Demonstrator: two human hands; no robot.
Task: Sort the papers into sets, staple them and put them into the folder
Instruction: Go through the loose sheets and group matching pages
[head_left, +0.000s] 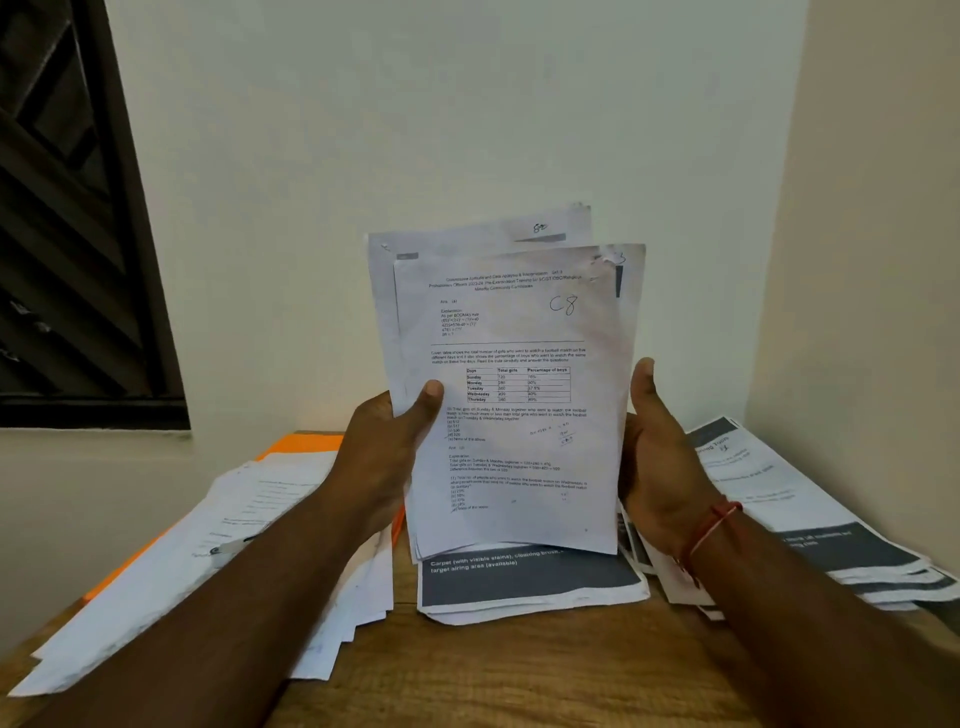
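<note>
I hold a loose stack of printed papers (519, 395) upright above the table; the front sheet carries a table and a handwritten "C8". My left hand (389, 441) grips the stack's left edge, thumb on the front sheet. My right hand (660, 457) supports the right edge with fingers behind and thumb up beside the paper. An orange folder (306, 447) lies at the left under a spread pile of white sheets (234, 561). No stapler is visible.
A pile of pages with a dark grey band (530, 582) lies under the held stack. Another fanned pile with dark bands (810, 519) sits at the right against the wall. The wooden table (519, 670) shows near me. A dark window (67, 218) is at the left.
</note>
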